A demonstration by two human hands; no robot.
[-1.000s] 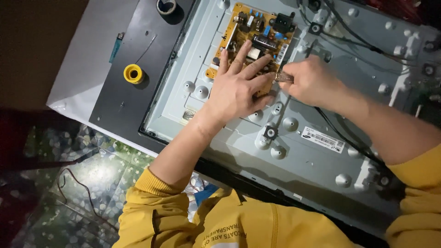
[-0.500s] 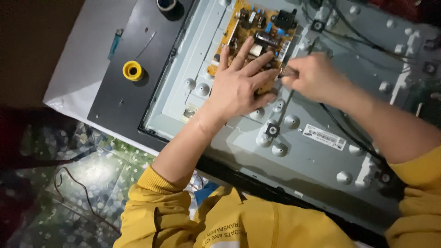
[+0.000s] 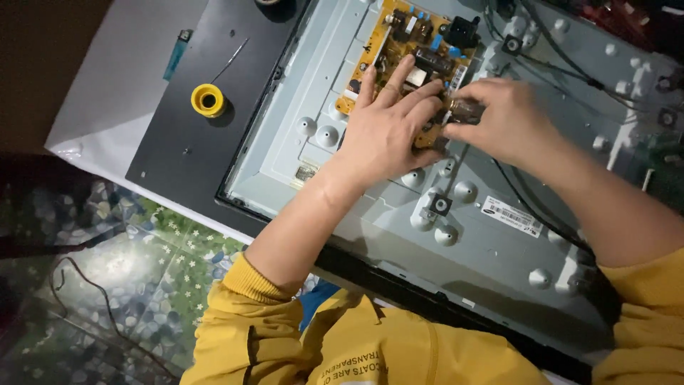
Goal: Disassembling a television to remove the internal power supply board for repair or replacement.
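Since the earlier frame the right hand (image 3: 502, 121) has shifted slightly leftward, bringing its pinched tool closer to the left hand (image 3: 388, 128); the left hand has stayed flat in place. Left hand: fingers spread apart, palm pressed on the yellow circuit board (image 3: 399, 39), gripping nothing. Right hand: thumb and fingers closed together on a small metallic tool (image 3: 464, 110), its tip at the board's lower right edge, just beside the left fingertips (image 3: 436, 89). The board sits in the upper middle of the grey metal panel (image 3: 491, 249). Black cables (image 3: 563, 71) cross the panel at the right. A yellow spool (image 3: 208, 100) lies on the dark sheet (image 3: 185, 157), well apart to the left.
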